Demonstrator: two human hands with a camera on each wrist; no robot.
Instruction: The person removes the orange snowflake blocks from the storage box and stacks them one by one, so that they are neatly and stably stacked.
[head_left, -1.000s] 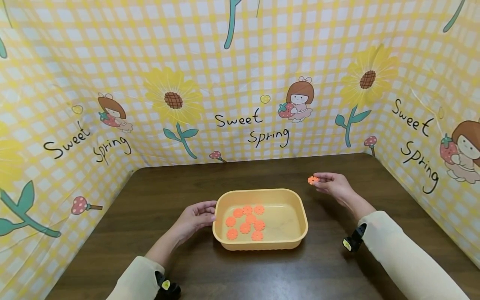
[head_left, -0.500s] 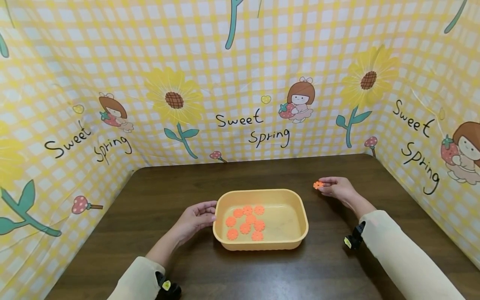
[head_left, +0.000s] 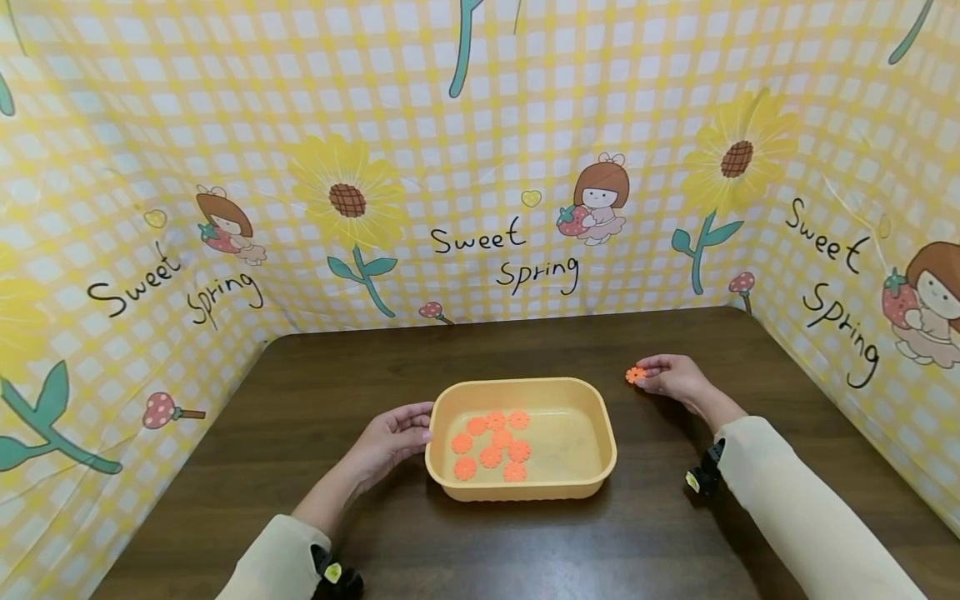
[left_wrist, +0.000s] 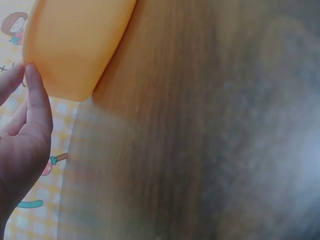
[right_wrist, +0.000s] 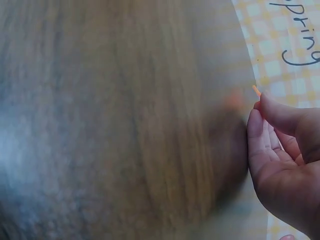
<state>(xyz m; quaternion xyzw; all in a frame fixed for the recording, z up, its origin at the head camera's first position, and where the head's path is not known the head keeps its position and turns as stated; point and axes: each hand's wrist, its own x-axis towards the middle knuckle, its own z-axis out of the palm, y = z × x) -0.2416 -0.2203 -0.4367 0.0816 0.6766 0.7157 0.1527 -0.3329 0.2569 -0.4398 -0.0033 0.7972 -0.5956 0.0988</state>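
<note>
In the head view my right hand [head_left: 675, 379] pinches an orange snowflake building disc [head_left: 634, 375] between thumb and fingers, to the right of a yellow plastic basin [head_left: 566, 492]. The right wrist view shows the held disc [right_wrist: 256, 91] nearly edge-on, its small tip sticking out past the thumb. Several more orange discs [head_left: 501, 439] lie flat in the left half of the basin. With thumb and fingertips, my left hand [head_left: 382, 442] touches the outside of the basin's left wall. The left wrist view shows that contact at the basin wall [left_wrist: 70, 55].
The basin stands on a dark brown wooden table [head_left: 360, 358]. A yellow checked cloth [head_left: 480, 167] with printed flowers and words hangs behind the table and at both sides. Black camera mounts [head_left: 705, 477] sit on both wrists.
My right hand, holding the disc, has shifted slightly right and towards me, then stayed nearly still. The disc has tilted a little. My left hand and the basin have not moved.
</note>
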